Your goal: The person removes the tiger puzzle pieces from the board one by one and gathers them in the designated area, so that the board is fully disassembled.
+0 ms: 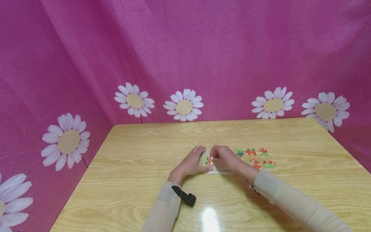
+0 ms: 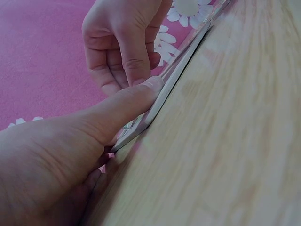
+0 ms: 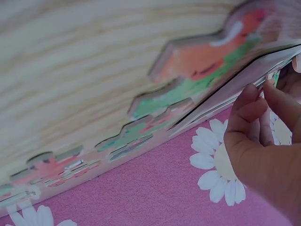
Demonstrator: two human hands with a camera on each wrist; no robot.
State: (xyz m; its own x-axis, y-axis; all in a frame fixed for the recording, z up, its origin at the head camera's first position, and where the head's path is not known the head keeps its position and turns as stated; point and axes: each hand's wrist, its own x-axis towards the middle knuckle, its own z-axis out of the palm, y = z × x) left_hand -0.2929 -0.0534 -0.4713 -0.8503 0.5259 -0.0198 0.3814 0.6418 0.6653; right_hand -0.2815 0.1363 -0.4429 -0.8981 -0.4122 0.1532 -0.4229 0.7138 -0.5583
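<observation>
A shallow puzzle tray (image 1: 222,172) with a pale rim lies on the table, and fitted puzzle pieces (image 1: 206,161) in green, orange and white fill its left end. My left hand (image 1: 190,163) holds that end, thumb on the near rim (image 2: 157,104) and fingers at the far side. Over the tray, my right hand (image 1: 226,158) pinches a small puzzle piece between thumb and index finger, down at the fitted ones. Fingertips hide most of this piece. In the right wrist view the right hand (image 3: 268,127) has its fingertips close above the tray's surface.
Loose puzzle pieces lie right of the tray: a green one (image 1: 239,152), a red one (image 1: 250,152), an orange one (image 1: 255,163) and several others. An orange-and-green piece (image 3: 202,61) is partly under the right forearm. Behind the wooden table (image 1: 130,154) hangs a pink flowered cloth (image 1: 226,58).
</observation>
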